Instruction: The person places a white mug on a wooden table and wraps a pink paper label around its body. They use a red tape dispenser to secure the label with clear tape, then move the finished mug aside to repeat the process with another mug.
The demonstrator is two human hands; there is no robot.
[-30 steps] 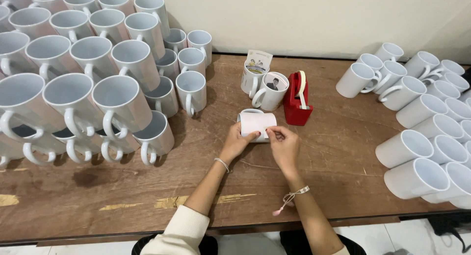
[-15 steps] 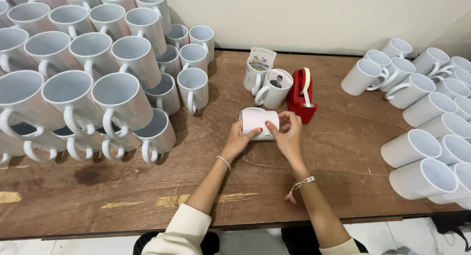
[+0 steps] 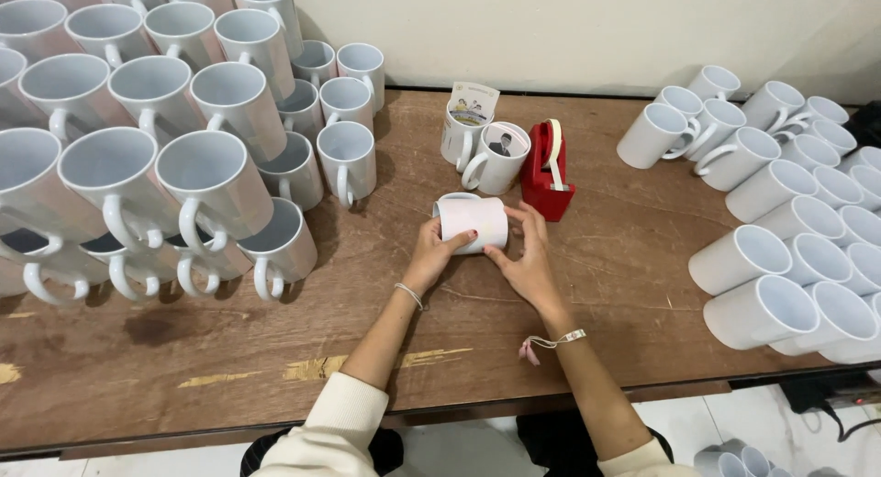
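A white mug [image 3: 473, 221] wrapped in a sheet of paper lies on its side on the brown wooden table [image 3: 587, 293]. My left hand [image 3: 433, 255] grips its left end, thumb pressed on the paper. My right hand [image 3: 525, 261] holds the right end with fingers spread over the wrap. Just behind the mug stands a red tape dispenser [image 3: 548, 172]. Two upright white mugs [image 3: 486, 147] stand beside the dispenser, one with a printed sheet sticking out of it.
Stacked rows of white mugs [image 3: 156, 138] fill the left side of the table. More white mugs [image 3: 789, 229] lie on their sides along the right. A pale wall runs behind. The table's front edge is near my elbows.
My right hand moved from the mug's front onto its right end and now presses the paper. The view shifted slightly; the mug stayed in place.
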